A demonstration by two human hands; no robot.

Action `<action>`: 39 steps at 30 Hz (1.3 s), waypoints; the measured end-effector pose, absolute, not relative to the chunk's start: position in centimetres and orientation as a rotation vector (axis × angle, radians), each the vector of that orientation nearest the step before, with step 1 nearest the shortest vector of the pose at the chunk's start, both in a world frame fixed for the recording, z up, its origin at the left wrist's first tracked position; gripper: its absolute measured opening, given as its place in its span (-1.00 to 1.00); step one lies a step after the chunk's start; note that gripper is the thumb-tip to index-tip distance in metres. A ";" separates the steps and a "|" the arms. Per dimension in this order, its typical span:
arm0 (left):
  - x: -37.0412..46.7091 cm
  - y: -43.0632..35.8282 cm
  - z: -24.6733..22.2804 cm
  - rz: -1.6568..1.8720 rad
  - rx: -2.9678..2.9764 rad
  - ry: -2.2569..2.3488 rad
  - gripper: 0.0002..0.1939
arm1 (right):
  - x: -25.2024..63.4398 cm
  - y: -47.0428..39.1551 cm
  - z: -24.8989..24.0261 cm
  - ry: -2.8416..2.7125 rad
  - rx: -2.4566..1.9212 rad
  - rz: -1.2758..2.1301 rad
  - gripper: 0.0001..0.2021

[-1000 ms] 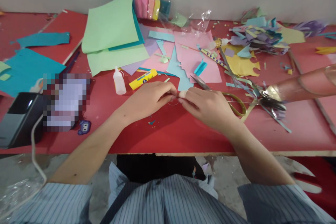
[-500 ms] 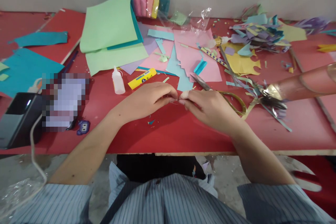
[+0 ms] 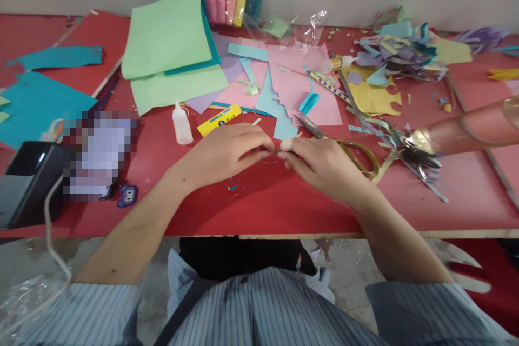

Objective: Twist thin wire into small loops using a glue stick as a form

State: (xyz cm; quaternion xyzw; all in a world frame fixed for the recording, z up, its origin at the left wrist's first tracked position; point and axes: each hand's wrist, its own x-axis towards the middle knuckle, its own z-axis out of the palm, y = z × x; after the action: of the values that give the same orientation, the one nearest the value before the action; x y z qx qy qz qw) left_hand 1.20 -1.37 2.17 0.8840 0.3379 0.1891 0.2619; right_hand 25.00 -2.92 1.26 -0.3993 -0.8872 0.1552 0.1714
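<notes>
Above the red table (image 3: 259,211), near its front edge, my left hand (image 3: 231,157) and my right hand (image 3: 320,165) meet fingertip to fingertip. Both are closed in a pinch. Between them runs a thin pale strand (image 3: 271,161), curving in a small loop below the fingertips; whether it is thread or wire I cannot tell. A pale wrap (image 3: 286,144) covers a finger of my right hand. Just behind that hand lie scissors with olive handles (image 3: 359,159), partly hidden by it. Beyond my left hand are a yellow glue stick (image 3: 219,120) and a small white squeeze bottle (image 3: 182,127).
Green paper sheets (image 3: 168,38), pink paper (image 3: 300,81) and a heap of paper strips (image 3: 401,54) cover the back. At left are a blurred phone (image 3: 103,151), a black device (image 3: 34,184) and a purple charm (image 3: 127,195). A reddish-brown cylinder (image 3: 466,124) reaches in from the right.
My hands stay pinched together almost in place. The strand's loop now hangs slightly lower and shows more. The whole view has shifted very slightly.
</notes>
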 end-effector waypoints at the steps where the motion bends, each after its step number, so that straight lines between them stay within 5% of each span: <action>1: 1.2 -1.4 2.1 0.516 2.402 0.912 -0.87 | 25.0 -2.9 1.2 -2.515 -1.139 0.450 -0.83; 21: 1.0 -1.3 2.4 0.625 2.335 0.735 -0.79 | 25.0 -2.6 2.0 -2.224 -0.794 1.149 -0.78; 29: 1.3 -1.4 2.4 0.549 2.097 0.840 -0.86 | 24.5 -2.9 1.7 -2.322 -0.821 0.965 -0.80; 39: 2.2 -2.5 2.2 0.750 3.039 0.946 -0.71 | 23.7 -3.2 1.0 -2.204 -1.056 0.730 -0.78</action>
State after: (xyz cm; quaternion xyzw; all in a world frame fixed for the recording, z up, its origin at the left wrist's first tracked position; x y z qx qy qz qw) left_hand 2.17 -2.47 2.17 0.9275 0.2887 0.2288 -0.0643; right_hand 23.66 -3.25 0.99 -0.3962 -0.8266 0.2738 0.2913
